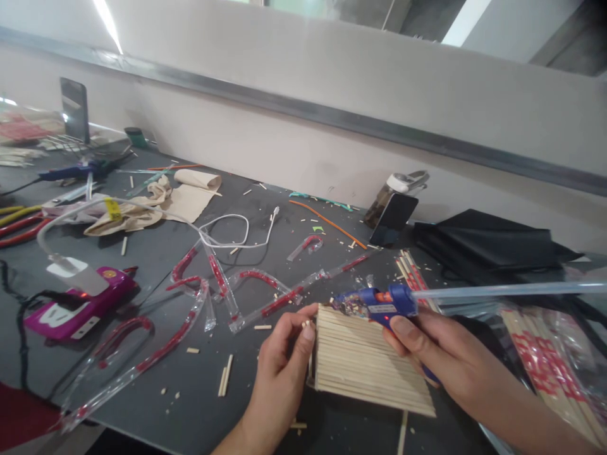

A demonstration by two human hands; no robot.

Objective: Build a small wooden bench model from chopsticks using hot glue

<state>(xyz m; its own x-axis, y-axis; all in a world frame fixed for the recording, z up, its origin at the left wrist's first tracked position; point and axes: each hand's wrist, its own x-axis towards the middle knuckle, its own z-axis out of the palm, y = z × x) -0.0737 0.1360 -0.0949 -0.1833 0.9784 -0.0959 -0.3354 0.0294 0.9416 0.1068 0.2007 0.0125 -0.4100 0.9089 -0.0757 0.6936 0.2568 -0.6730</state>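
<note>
The step in hand looks to be gluing short wooden bits onto a panel of sticks. The right hand (429, 344) is wrapped around a blue glue gun (391, 302), its nose pointing across toward the left hand (282, 376), with a clear glue stick (502, 289) running out of its back end. The left hand pinches a few small sticks (306, 324) between thumb and finger, right at the near end of the panel (365, 360), which lies between the two hands, partly under the gun. The next move seems to call for a steady nozzle at that corner and fingertips kept clear of hot glue. Left of the left hand, the grey desk (190, 395) carries stick scraps (225, 376), crumpled clear wrappers (165, 354) with red print and, farther out, a purple power strip (83, 313). Beyond both hands are a looped white cable (222, 245) and a phone (393, 220) leaning by a bottle (377, 205). To the right of the right hand lie bagged sticks (540, 354), with a black bag (488, 240) farther back. A pale wall (284, 142) with a grey rail closes off the far side.
</note>
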